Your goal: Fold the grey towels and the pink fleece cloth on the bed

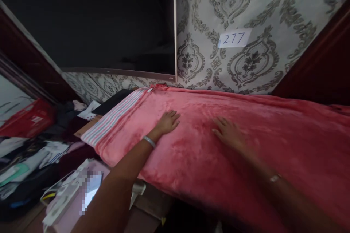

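A pink fleece blanket (273, 134) lies spread over a raised surface against the wall. My left hand (168, 122) rests flat on it near its left part, fingers stretched out, a silver bangle on the wrist. My right hand (228, 133) lies flat on the blanket a little to the right, fingers spread. Neither hand holds anything. Under the blanket's left end shows a striped pink, white and green cloth (109, 125).
A large dark TV screen (95, 22) hangs on the patterned wallpaper just above the blanket. A paper label reading 277 (234, 38) is stuck on the wall. Piled clothes and a red bag (30, 120) fill the lower left. Dark wood panels flank both sides.
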`<state>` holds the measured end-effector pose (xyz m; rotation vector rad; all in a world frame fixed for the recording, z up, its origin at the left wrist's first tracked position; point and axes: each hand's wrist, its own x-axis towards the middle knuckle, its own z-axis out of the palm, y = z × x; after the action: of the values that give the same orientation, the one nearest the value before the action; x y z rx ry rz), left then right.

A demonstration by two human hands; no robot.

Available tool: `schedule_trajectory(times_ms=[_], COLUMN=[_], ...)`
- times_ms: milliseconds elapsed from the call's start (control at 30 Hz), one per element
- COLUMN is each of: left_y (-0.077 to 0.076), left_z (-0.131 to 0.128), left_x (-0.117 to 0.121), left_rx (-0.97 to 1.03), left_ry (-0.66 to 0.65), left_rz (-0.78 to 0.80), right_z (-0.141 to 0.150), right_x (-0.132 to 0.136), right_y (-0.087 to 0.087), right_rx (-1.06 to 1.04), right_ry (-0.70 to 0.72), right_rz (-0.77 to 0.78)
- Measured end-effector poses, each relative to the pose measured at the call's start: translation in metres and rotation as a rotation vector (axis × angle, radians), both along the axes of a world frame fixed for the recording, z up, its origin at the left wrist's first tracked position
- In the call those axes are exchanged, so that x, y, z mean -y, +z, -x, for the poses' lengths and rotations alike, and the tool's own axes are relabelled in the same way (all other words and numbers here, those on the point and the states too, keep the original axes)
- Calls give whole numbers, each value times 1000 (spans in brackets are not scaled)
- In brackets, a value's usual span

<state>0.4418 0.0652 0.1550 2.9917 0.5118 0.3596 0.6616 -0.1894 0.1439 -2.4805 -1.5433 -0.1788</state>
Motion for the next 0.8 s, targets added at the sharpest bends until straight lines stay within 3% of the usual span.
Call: schedule_trajectory(times_ms=[167, 267, 367, 467, 800], left_y=[11, 17, 17, 13, 10], left_z=[25, 56, 87, 104, 98], left_x=[-9, -21, -25, -23, -24], left_rx=[61, 85, 107, 122, 126], left_ry=[128, 254, 392, 484, 523], left_rz=[32, 13, -16, -47, -72], right_z=[-39, -57, -57, -49, -40], right_x=[117, 160, 169, 163, 160], right_y=[-41, -63, -73, -72, -59], right_rx=[37, 26, 15, 24, -9], right_ry=[44, -39, -59, -76, -111], right_rz=[-192, -314, -396, -426, -392])
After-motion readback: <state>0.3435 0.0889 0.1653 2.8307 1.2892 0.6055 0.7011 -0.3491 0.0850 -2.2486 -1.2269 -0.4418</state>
